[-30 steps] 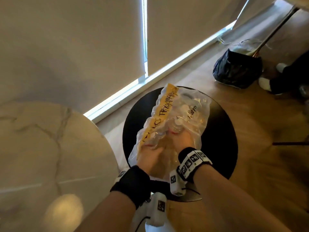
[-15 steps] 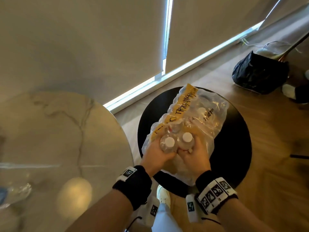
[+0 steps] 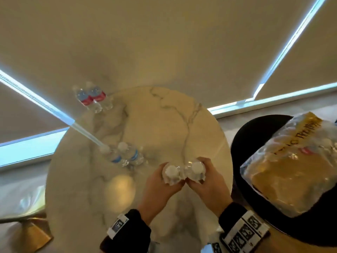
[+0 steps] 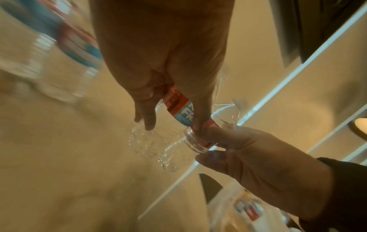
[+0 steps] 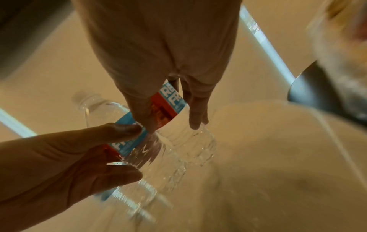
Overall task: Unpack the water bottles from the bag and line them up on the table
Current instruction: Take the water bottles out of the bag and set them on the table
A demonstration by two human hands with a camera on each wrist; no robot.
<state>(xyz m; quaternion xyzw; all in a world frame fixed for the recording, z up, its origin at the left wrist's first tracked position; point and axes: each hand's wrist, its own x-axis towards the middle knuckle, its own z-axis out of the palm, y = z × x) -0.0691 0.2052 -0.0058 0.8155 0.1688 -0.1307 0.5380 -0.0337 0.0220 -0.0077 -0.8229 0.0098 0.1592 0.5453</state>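
Each hand grips one clear water bottle with a white cap and a red and blue label. My left hand (image 3: 162, 185) holds the left bottle (image 3: 171, 174); my right hand (image 3: 207, 185) holds the right bottle (image 3: 196, 169). The two bottles are side by side, upright, above the marble table (image 3: 164, 125) near its right front. The left wrist view shows fingers curled round the label (image 4: 178, 108); the right wrist view shows the same on the other bottle (image 5: 170, 106). Two bottles (image 3: 125, 157) stand mid-table and two more (image 3: 93, 97) at the far left edge. The clear plastic bag (image 3: 291, 161) lies to the right.
The bag rests on a round black stool (image 3: 242, 136) just right of the marble table, with more bottles visible inside it. Beige roller blinds (image 3: 164, 42) hang behind the table. A gold table base (image 3: 32, 234) shows at lower left.
Both hands drew a bottle each out of the bag on the stool and carried them left over the marble table. The head view swung left with them.
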